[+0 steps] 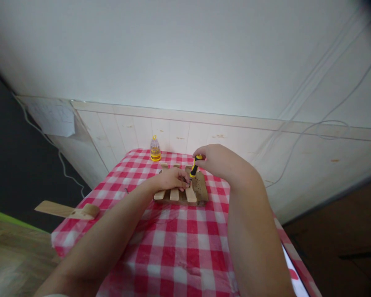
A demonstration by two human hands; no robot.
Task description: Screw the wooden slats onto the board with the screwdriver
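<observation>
While the right hand (pixel 207 156) grasps a yellow-&-black screwdriver (pixel 194 168) by its handle, the tool slants down w/ its tip at the rightmost pale wooden slat (pixel 191 195). Left hand (pixel 172 179) lies palm-down over the slats, fingertips bunched right by the driver tip; can't tell if they pinch a small part, e.g. a screw, as it's too small to make out.

Rightmost slat sits w/ the middle slat (pixel 174 195) & left slat (pixel 159 195) on a darker wooden base (pixel 201 189), approx. parallel, w/ gaps btwn them; near ends are rounded, far ends show past the left hand. Base has small dark holes on its top at the R side. Whole assembly is toward the far side of the worktop, on a red-&-white check tablecloth (pixel 173 247).

Clear bit bottle (pixel 155 149) w/ yellow base & cap stands upright near the worktop's far edge, L of the assembly & apart from it. Flat wooden piece w/ a rounded block (pixel 90 210) lies at the L edge, its long end sticking out past the worktop. Tiny dark item (pixel 126 190) lies on the cloth btwn, ID unclear.
</observation>
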